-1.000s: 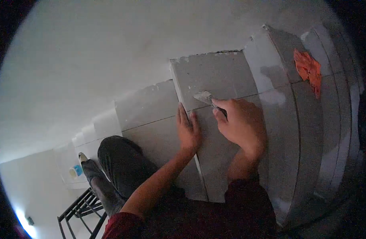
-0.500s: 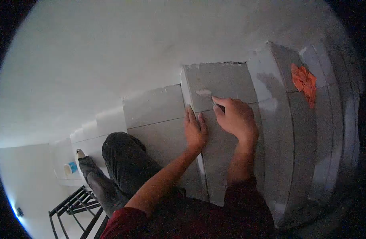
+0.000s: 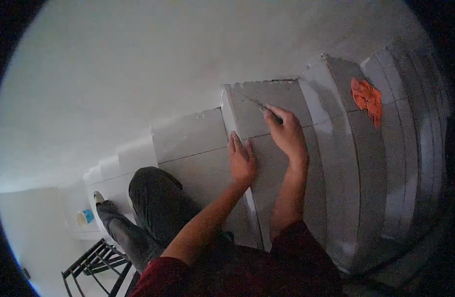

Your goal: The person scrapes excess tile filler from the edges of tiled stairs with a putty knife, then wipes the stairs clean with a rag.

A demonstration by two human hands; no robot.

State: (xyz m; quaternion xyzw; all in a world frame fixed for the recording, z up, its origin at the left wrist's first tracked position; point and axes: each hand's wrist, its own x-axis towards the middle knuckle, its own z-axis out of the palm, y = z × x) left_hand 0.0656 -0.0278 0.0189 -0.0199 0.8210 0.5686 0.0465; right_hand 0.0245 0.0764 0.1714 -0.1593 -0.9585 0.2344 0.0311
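My right hand [image 3: 290, 132] is closed around the handle of a small trowel [image 3: 257, 103]. Its thin blade points up and left, close over the grey tiled step [image 3: 282, 94] near the wall. My left hand [image 3: 242, 162] rests on the pale front edge of that same step [image 3: 228, 111], fingers stretched out and holding nothing. A dark joint line between tiles runs just above both wrists.
A crumpled orange cloth [image 3: 368, 101] lies on a step to the right. White wall [image 3: 138, 64] borders the stairs along the top. Lower left are a blue-and-white container [image 3: 86, 217] and a black metal railing [image 3: 96, 260]. My bent knee [image 3: 153, 185] is left of my hands.
My right hand has moved slightly up and left with the trowel, whose blade now appears edge-on and nearer the wall. My left hand stays on the step edge; the view has shifted slightly.
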